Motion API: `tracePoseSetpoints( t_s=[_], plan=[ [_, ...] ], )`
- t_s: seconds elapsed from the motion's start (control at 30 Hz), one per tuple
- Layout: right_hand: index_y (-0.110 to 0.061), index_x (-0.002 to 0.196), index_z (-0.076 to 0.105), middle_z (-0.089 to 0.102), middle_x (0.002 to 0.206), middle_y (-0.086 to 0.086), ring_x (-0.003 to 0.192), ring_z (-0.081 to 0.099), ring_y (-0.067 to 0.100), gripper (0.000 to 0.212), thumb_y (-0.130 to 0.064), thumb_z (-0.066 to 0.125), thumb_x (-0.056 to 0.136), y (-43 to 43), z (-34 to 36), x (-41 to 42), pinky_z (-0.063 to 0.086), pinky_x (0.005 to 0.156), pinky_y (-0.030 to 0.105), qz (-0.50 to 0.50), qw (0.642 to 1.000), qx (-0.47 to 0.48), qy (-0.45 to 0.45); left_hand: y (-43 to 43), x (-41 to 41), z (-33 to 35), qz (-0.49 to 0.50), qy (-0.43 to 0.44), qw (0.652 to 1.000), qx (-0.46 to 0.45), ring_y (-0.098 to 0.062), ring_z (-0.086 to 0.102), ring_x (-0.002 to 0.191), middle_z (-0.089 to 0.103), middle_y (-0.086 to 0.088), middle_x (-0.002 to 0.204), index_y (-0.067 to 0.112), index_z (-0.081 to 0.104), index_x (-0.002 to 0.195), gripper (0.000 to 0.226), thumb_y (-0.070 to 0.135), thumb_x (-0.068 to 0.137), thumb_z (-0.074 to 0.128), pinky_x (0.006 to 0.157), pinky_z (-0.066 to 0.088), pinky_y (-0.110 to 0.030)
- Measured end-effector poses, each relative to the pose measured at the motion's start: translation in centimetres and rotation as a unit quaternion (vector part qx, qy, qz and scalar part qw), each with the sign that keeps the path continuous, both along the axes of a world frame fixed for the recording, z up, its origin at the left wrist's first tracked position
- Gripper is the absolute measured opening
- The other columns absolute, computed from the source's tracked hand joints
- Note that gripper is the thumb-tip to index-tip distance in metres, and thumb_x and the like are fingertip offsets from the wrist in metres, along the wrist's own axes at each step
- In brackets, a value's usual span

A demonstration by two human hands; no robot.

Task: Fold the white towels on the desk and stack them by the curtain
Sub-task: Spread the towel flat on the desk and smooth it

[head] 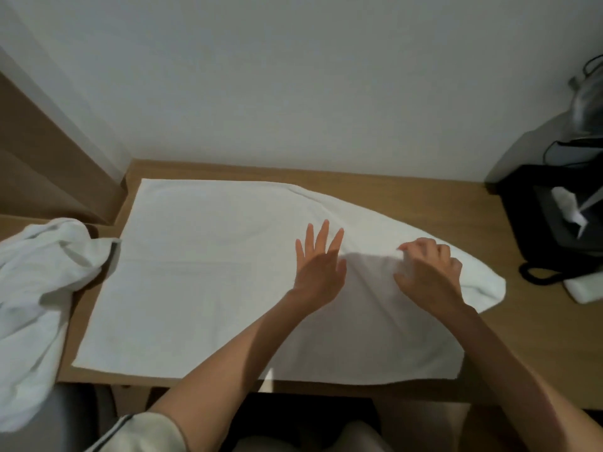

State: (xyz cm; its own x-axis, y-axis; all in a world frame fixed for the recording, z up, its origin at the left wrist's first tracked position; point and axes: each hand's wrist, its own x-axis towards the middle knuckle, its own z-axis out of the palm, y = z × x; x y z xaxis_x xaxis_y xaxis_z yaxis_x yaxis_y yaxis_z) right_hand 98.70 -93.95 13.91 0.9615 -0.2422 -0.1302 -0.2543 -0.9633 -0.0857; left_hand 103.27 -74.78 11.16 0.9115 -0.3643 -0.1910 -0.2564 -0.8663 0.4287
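Observation:
A large white towel [202, 275] lies spread flat over the wooden desk [522, 321], its right end rounded and slightly raised. My left hand [319, 265] rests flat on the towel near its middle, fingers straight and spread. Just to the right, my right hand [430, 272] pinches a raised fold of the same towel with curled fingers. A second white towel [36, 288] lies crumpled at the desk's left edge and hangs down over it. The brown curtain [39, 164] hangs at the far left.
A black bag [551, 223] with white paper in it stands at the desk's right end against the wall, a small white object [587, 288] in front of it. Bare desk shows to the right of the towel. My lap is below the front edge.

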Motion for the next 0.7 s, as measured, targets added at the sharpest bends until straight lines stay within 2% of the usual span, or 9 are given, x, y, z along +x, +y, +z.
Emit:
tracePoseSetpoints(
  t_s=[0.1,0.17,0.2,0.27,0.33,0.4,0.47,0.57,0.7],
  plan=[
    [-0.034,0.140,0.035,0.030,0.148,0.000,0.129,0.033,0.027,0.071,-0.053,0.064,0.078,-3.5,-0.3,-0.4,0.031,0.103,0.045,0.019,0.992,0.027,0.125,-3.3,-1.5,-1.0,0.044,0.062,0.997,0.015,-0.035,-0.016,0.144,-0.012,-0.003,0.160,0.033,0.004,0.152,0.058,0.043,0.100,0.029,0.110,-0.004,-0.064],
    [-0.034,0.142,0.032,0.030,0.148,-0.001,0.131,0.033,0.029,0.075,-0.059,0.063,0.078,-5.1,-0.7,-0.3,0.033,0.103,0.044,0.039,0.987,0.039,0.150,-4.4,-2.1,-1.5,0.059,0.075,0.995,0.032,-0.037,-0.018,0.143,-0.017,-0.002,0.159,0.037,-0.002,0.151,0.060,0.050,0.099,0.025,0.107,-0.007,-0.067],
    [-0.032,0.139,0.038,0.037,0.144,0.000,0.127,0.038,0.028,0.069,-0.058,0.062,0.080,-5.7,-0.9,-0.2,0.036,0.102,0.042,0.045,0.989,0.054,0.133,-4.8,-2.3,-1.7,0.066,0.076,0.994,0.038,-0.037,-0.018,0.143,-0.018,-0.001,0.158,0.039,-0.004,0.150,0.060,0.052,0.098,0.024,0.106,-0.007,-0.068],
    [-0.026,0.121,0.054,0.055,0.124,0.002,0.108,0.054,0.022,0.041,-0.048,0.060,0.086,-6.6,-1.1,-0.1,0.047,0.091,0.037,0.059,0.989,0.110,0.074,-5.2,-2.6,-1.8,0.084,0.069,0.993,0.044,-0.035,-0.019,0.143,-0.017,0.000,0.159,0.040,-0.003,0.150,0.060,0.051,0.098,0.025,0.105,-0.008,-0.069],
    [-0.023,0.102,0.061,0.064,0.103,0.001,0.086,0.058,0.014,0.019,-0.038,0.058,0.090,-7.1,-0.9,-0.1,0.052,0.080,0.034,0.088,0.980,0.171,0.047,-5.4,-2.9,-1.5,0.103,0.064,0.992,0.032,-0.031,-0.015,0.145,-0.008,0.001,0.160,0.036,0.012,0.150,0.056,0.046,0.098,0.030,0.105,-0.007,-0.070],
    [-0.024,0.094,0.065,0.066,0.096,-0.003,0.080,0.057,0.009,0.016,-0.038,0.060,0.089,-7.5,-0.5,-0.3,0.051,0.079,0.031,0.134,0.964,0.219,0.069,-5.4,-3.0,-1.0,0.133,0.058,0.989,-0.005,-0.027,-0.008,0.145,0.006,0.001,0.158,0.028,0.031,0.140,0.044,0.038,0.097,0.034,0.106,-0.003,-0.070],
    [-0.024,0.092,0.070,0.065,0.100,-0.007,0.089,0.054,0.009,0.023,-0.043,0.056,0.091,-8.1,-0.2,-0.1,0.045,0.088,0.035,0.161,0.956,0.228,0.087,-5.2,-3.3,-0.5,0.155,0.054,0.986,-0.019,-0.025,-0.004,0.145,0.014,0.002,0.154,0.025,0.038,0.131,0.036,0.035,0.096,0.033,0.107,-0.001,-0.069],
    [-0.025,0.101,0.065,0.053,0.106,-0.008,0.104,0.045,0.013,0.019,-0.038,0.053,0.093,-9.3,0.2,0.4,0.039,0.092,0.035,0.080,0.960,0.259,0.062,-5.2,-3.7,-0.1,0.167,0.055,0.984,-0.012,-0.023,-0.003,0.146,0.017,0.005,0.152,0.026,0.040,0.128,0.034,0.035,0.097,0.031,0.109,-0.002,-0.067],
    [-0.019,0.121,0.051,0.047,0.117,0.000,0.112,0.048,0.021,0.040,-0.036,0.064,0.088,-9.3,-0.2,0.4,0.044,0.098,0.041,-0.024,0.959,0.224,0.170,-5.3,-4.0,0.1,0.172,0.059,0.983,-0.007,-0.021,-0.003,0.146,0.018,0.006,0.150,0.026,0.040,0.125,0.032,0.033,0.094,0.035,0.108,-0.002,-0.066]
  ],
)
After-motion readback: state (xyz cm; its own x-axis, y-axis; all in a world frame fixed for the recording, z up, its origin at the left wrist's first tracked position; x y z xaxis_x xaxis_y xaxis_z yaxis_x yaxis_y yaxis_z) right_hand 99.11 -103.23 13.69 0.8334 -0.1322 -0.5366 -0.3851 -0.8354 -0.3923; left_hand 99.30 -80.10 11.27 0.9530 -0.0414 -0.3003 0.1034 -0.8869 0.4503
